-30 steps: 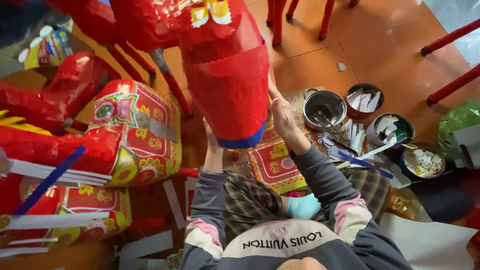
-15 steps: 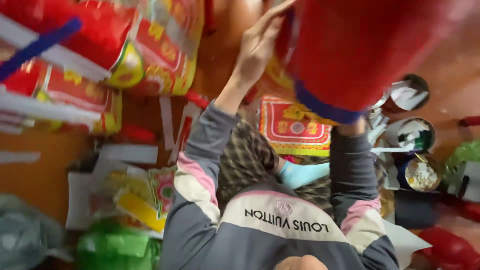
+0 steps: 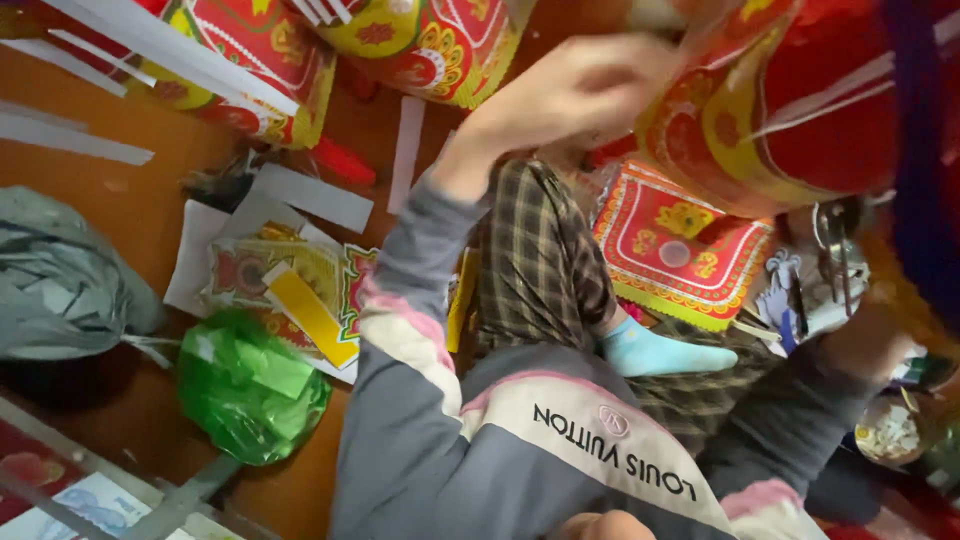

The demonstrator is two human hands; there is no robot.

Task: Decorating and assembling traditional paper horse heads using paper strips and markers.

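While your left hand point(image 3: 570, 90) presses, fingers spread and blurred, against the side of the big red-and-gold paper figure point(image 3: 780, 110) held up over your lap, your right hand point(image 3: 865, 340) props it from below; whether that one grips or only supports, you cannot tell. Its red body already carries gold patterned panels and white strips, so the covering looks well advanced. More trim seems left: a loose red-and-gold printed panel point(image 3: 680, 250) lies by your knee, with cut paper sheets point(image 3: 290, 280) and a green plastic bag point(image 3: 250, 385) on the floor point(image 3: 110, 180).
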